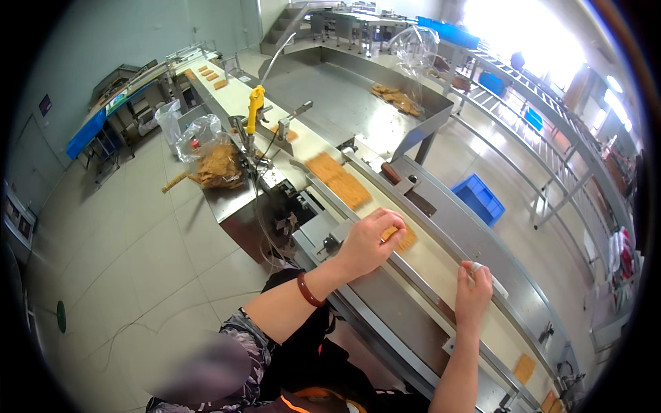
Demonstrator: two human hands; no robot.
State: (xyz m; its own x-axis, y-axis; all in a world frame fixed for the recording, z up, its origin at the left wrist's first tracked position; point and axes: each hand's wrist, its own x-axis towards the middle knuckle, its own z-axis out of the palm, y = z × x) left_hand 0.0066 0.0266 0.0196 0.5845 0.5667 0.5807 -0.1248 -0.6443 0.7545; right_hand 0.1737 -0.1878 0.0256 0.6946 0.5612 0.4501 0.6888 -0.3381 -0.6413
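Just under the left hand (368, 241) fingers lies a cracker (405, 238).

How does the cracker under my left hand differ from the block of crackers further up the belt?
The cracker under the left hand is a single small piece, half covered by fingers. The block of crackers is much larger, several pieces lying edge to edge, untouched and in full view. The single cracker lies nearer the person; the block sits further up the belt. Both are flat, orange-brown and lie on the same pale belt.
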